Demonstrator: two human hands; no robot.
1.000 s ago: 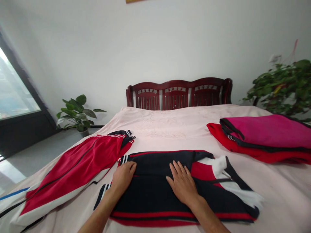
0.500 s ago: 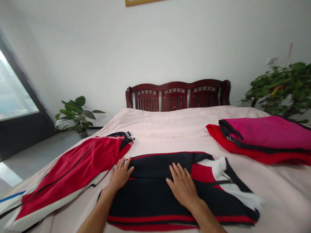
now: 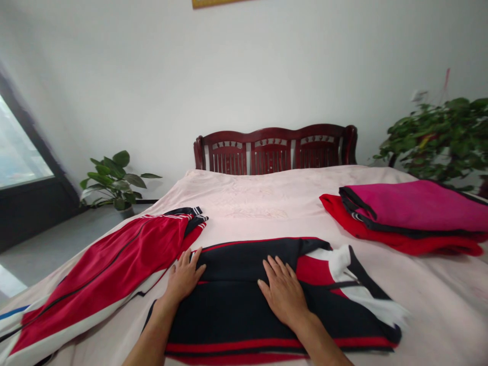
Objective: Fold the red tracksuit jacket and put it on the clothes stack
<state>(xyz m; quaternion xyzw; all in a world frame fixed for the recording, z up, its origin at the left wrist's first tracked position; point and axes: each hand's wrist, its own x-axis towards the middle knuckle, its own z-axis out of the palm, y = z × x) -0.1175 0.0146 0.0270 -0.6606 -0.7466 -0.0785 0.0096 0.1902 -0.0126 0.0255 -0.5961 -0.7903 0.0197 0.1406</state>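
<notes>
Left hand (image 3: 185, 277) and right hand (image 3: 282, 292) flat on navy-red track top (image 3: 232, 317), fingers (image 3: 275, 269) spread, not clamped. Red track jacket (image 3: 102, 264) at 9 o'clock, magenta-red stack (image 3: 404, 216) at 2 o'clock, on bed (image 3: 267, 203).

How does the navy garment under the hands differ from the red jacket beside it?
The navy garment is mostly dark with red bands and white at one end; the red jacket is mostly red with white edging and a dark zip line. The left hand and right hand rest on the navy garment, not the red jacket. Both lie flat on the bed.
</notes>
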